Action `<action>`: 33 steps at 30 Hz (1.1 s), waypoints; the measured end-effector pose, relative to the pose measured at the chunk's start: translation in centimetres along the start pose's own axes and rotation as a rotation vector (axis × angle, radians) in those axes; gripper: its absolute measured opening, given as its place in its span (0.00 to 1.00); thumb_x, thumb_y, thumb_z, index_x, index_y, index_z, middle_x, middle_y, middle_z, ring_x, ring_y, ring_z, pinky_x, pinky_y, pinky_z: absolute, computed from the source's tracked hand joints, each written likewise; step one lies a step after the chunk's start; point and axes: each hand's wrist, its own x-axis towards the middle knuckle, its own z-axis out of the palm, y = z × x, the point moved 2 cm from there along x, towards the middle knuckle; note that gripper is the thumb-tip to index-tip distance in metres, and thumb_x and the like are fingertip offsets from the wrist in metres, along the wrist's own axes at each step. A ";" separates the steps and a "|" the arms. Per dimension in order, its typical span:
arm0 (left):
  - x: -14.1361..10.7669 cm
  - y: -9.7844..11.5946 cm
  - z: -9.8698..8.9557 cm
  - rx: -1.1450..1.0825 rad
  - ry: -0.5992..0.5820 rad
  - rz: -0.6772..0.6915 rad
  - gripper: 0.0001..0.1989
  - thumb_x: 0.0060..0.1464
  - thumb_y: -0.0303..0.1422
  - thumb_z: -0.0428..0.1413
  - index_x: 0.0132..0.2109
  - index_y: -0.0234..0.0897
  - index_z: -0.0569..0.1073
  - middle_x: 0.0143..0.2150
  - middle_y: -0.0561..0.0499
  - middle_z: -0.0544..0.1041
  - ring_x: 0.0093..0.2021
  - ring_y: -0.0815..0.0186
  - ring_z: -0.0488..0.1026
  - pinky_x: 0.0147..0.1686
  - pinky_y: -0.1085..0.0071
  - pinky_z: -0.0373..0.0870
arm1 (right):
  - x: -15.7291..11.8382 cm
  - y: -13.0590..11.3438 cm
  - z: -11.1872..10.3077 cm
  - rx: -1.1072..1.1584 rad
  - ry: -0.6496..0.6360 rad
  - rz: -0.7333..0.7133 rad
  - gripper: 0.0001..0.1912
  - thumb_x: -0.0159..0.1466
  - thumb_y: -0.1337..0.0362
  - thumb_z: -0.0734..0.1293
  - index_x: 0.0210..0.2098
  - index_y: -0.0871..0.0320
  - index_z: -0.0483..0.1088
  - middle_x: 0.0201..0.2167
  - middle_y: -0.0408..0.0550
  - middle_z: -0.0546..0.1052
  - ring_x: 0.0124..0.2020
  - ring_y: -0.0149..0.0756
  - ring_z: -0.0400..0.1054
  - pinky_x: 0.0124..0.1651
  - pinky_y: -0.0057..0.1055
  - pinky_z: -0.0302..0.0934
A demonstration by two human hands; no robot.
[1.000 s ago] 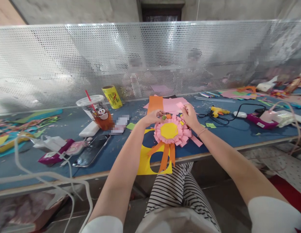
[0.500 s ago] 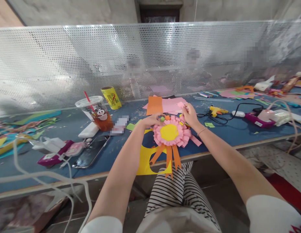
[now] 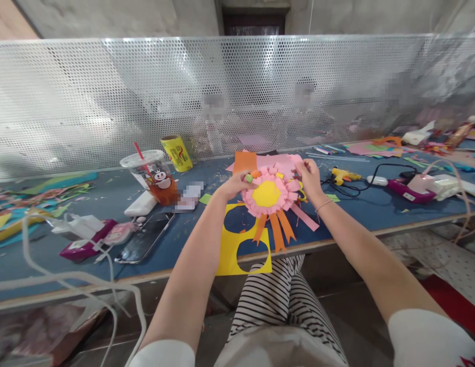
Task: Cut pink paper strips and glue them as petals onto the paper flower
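A pink paper rosette [image 3: 266, 193] with a yellow round centre is held above the table's front edge, with orange forked ribbons [image 3: 277, 229] hanging below it. My left hand [image 3: 235, 185] is closed on its upper left rim, beside a small green piece [image 3: 249, 178]. A pink paper piece [image 3: 296, 159] is pinched in the fingertips of my right hand [image 3: 310, 178], just off the rosette's upper right. Under and left of the rosette lies a yellow sheet [image 3: 228, 250] with round holes cut in it. Behind it are pink sheets [image 3: 273, 165] and an orange sheet [image 3: 245, 161].
To the left stand a drink cup [image 3: 158, 178], a yellow roll [image 3: 177, 153] and a phone [image 3: 145, 238], with cables nearby. On the right lie a yellow glue gun [image 3: 345, 176] and a purple power strip [image 3: 409, 190]. A perforated metal screen [image 3: 145, 92] spans the back.
The rosette has risen slightly and tilted, and its orange ribbons have swung right. More of the yellow sheet shows. My right hand has moved slightly right and up with the pink piece.
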 end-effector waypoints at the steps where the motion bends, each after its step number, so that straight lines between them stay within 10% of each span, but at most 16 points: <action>1: 0.1 0.0 -0.2 -0.018 0.011 0.011 0.25 0.30 0.32 0.67 0.40 0.34 0.70 0.25 0.57 0.69 0.25 0.73 0.68 0.27 0.75 0.67 | 0.2 0.1 -0.1 -0.003 0.015 -0.009 0.14 0.57 0.51 0.61 0.32 0.54 0.58 0.28 0.41 0.65 0.31 0.31 0.67 0.28 0.26 0.61; 20: 1.0 0.6 -1.9 -0.039 0.377 0.286 0.23 0.33 0.36 0.64 0.40 0.36 0.70 0.28 0.57 0.72 0.26 0.75 0.66 0.27 0.76 0.64 | 1.6 1.5 -0.9 -0.009 0.081 -0.125 0.13 0.56 0.54 0.63 0.36 0.53 0.60 0.31 0.43 0.68 0.35 0.34 0.68 0.33 0.29 0.59; 33: -0.8 3.4 -0.7 0.682 0.518 0.435 0.08 0.46 0.25 0.54 0.31 0.42 0.77 0.40 0.51 0.78 0.49 0.61 0.70 0.55 0.59 0.56 | 1.0 -2.3 -2.6 -0.427 0.078 -0.481 0.13 0.59 0.65 0.60 0.44 0.55 0.67 0.41 0.51 0.71 0.45 0.41 0.63 0.51 0.40 0.56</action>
